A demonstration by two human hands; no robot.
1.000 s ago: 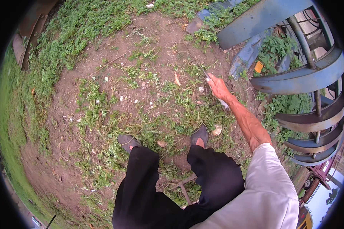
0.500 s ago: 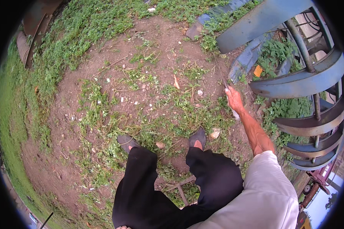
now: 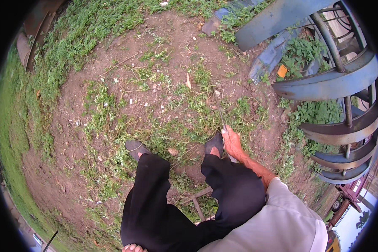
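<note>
My right hand (image 3: 232,142) is closed around a thin, dark, blade-like tool (image 3: 218,107). A pale handle end shows below the palm. The tool points away from me, its tip among pulled-looking weeds (image 3: 202,107) on the brown soil. This hand is beside my right shoe (image 3: 214,143), just in front of my right knee. At the lower edge, only the fingers of my left hand (image 3: 134,248) show, lying on my left thigh in black trousers. I see nothing in them; the rest of that hand is out of the picture.
Curved blue-grey metal bands (image 3: 329,84) joined by rods stand close on my right. An orange block (image 3: 282,70) lies beside a blue metal piece (image 3: 264,63). Under me is a low wooden frame (image 3: 197,206). A rusty metal object (image 3: 38,40) is far left; green plants border the soil.
My right hand has swung left and nearer, from beside the metal bands to my right shoe, carrying the tool across the weeds. More of my left fingers now shows on the thigh.
</note>
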